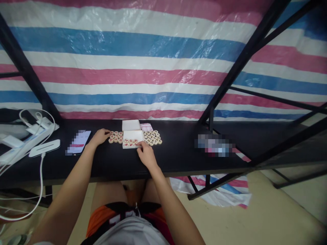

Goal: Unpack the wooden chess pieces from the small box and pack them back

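Note:
A small white box (132, 139) lies open on the black table (178, 153) with a few round wooden chess pieces inside. Its white lid (131, 125) rests just behind it. My left hand (100, 136) lies at the left group of round pieces (116, 136), its fingers curled at the nearest piece. My right hand (145, 153) rests at the box's front right corner, with fingertips pinched at the rim near the right pile of pieces (152, 137). Whether either hand holds a piece is hidden.
A phone (78, 142) lies left of my left hand. A white power strip (28, 143), chargers and cables crowd the far left. A blurred object (216, 145) sits on the right. Black frame posts (242, 61) rise behind, against a striped tarp.

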Demonstrator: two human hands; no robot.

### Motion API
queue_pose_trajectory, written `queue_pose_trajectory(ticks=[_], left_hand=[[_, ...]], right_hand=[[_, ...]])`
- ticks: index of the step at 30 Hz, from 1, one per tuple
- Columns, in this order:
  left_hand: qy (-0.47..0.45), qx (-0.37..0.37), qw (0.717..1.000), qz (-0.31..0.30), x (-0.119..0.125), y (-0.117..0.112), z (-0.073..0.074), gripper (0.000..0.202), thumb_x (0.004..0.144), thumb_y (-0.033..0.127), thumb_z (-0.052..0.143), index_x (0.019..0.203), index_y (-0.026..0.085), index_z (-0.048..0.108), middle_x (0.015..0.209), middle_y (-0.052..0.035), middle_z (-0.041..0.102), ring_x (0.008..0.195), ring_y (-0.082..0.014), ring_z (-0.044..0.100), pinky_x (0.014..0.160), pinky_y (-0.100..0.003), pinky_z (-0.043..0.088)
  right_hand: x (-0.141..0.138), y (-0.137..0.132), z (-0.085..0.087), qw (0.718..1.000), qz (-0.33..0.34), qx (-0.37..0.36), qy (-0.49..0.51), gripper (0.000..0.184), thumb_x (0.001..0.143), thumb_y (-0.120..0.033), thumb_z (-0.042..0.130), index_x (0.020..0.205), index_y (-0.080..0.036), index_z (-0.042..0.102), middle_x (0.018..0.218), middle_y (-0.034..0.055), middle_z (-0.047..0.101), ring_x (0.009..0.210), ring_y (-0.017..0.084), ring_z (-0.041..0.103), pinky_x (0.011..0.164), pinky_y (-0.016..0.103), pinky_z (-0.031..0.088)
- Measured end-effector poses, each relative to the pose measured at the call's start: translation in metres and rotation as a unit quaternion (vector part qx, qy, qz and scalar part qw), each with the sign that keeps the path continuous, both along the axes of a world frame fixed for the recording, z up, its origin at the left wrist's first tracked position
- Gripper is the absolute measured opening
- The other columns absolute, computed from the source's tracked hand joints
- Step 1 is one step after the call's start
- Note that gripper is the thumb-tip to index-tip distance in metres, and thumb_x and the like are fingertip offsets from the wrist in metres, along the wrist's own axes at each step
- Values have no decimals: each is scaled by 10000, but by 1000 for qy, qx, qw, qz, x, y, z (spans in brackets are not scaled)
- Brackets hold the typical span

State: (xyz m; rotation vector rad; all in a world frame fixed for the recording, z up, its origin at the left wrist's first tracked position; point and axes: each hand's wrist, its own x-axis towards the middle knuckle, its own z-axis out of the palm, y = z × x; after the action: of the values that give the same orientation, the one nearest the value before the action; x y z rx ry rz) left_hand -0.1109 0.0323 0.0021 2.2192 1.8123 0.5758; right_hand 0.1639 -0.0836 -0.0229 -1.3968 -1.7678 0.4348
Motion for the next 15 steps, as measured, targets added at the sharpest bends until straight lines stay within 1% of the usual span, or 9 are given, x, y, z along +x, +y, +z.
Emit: queue_pose_trajectory(ticks=[2,5,9,12,15], left_hand=[[-6,8,1000,-6,-1,1,-2,400,806,441,469,997,196,721,1089,-85,693,1046,-258,614,919,-302,439],[-23,27,999,3,-2,0,-6,398,825,395,431,1021,189,708,1107,-82,685,1056,-245,606,944,-309,427],[-38,30,999,-5,2,-6,-7,390,820,402,442,1024,187,696,1082,-78,687,998,-234,616,923,-311,437],[-50,24,998,2,7,-10,-6,383,826,409,440,1012,185,689,1059,-80,686,968,-226,614,907,-312,441],[-54,38,998,-9,12,-15,-5,381,840,392,422,1009,170,681,1035,-94,671,947,-217,607,903,-315,440]], right_hand=[[0,0,-1,1000,0,3,-6,215,806,-135,442,930,-206,603,919,39,641,822,177,584,810,293,430],[0,1,-2,1000,4,13,-15,214,809,-131,444,910,-208,616,912,37,633,834,173,579,818,284,426],[0,1,-3,1000,6,21,-15,212,815,-129,443,895,-204,624,908,36,630,853,166,578,829,274,422],[0,1,-2,1000,4,16,-11,216,820,-131,441,898,-202,629,906,35,632,833,163,577,819,272,422],[0,0,1,1000,1,13,-8,214,820,-132,447,901,-202,632,908,35,631,809,160,575,798,269,424]])
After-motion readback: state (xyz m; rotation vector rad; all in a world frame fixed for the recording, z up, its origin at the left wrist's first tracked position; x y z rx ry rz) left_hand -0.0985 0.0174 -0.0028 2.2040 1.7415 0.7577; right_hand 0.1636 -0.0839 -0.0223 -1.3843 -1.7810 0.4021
